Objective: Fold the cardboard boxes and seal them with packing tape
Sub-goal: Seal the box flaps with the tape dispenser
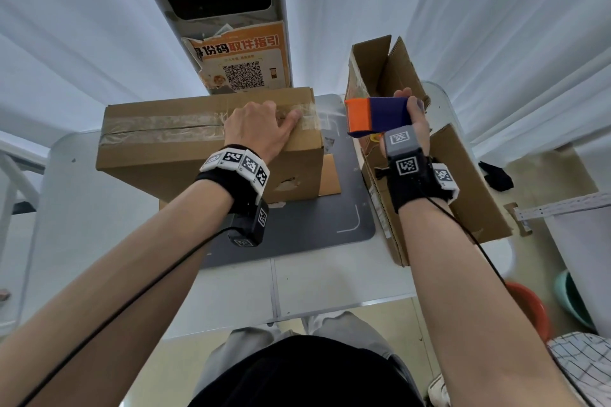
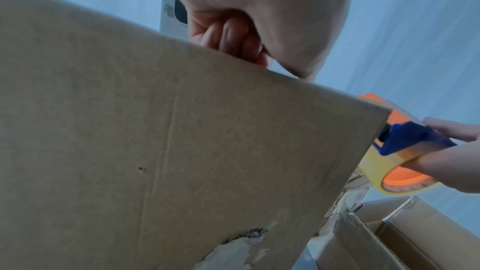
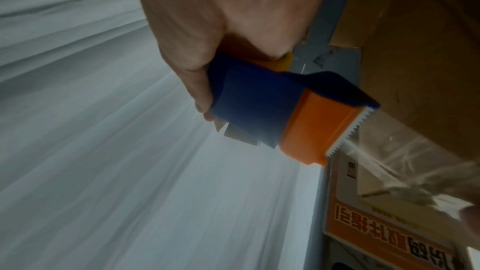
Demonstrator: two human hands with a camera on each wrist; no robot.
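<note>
A closed cardboard box point(image 1: 165, 155) stands on the table, with clear tape along its top seam. My left hand point(image 1: 281, 116) rests on the right end of its top; the thumb lies on the tape and the fingers point(image 2: 228, 38) are bent against the cardboard point(image 2: 155, 151). My right hand point(image 1: 413, 106) grips an orange and blue tape dispenser point(image 1: 377, 116) in the air, just right of the box's top corner. The roll point(image 2: 405, 171) is yellowish. A strip of clear tape point(image 3: 405, 151) stretches from the dispenser's point(image 3: 285, 114) toothed blade towards the box.
An open cardboard box point(image 1: 380, 76) with raised flaps stands at the right of the table point(image 1: 330, 281), partly behind my right forearm. A grey mat point(image 1: 297, 231) lies under the boxes. Behind them stands a kiosk with an orange poster point(image 1: 241, 59). Basins point(image 1: 529, 307) sit on the floor at right.
</note>
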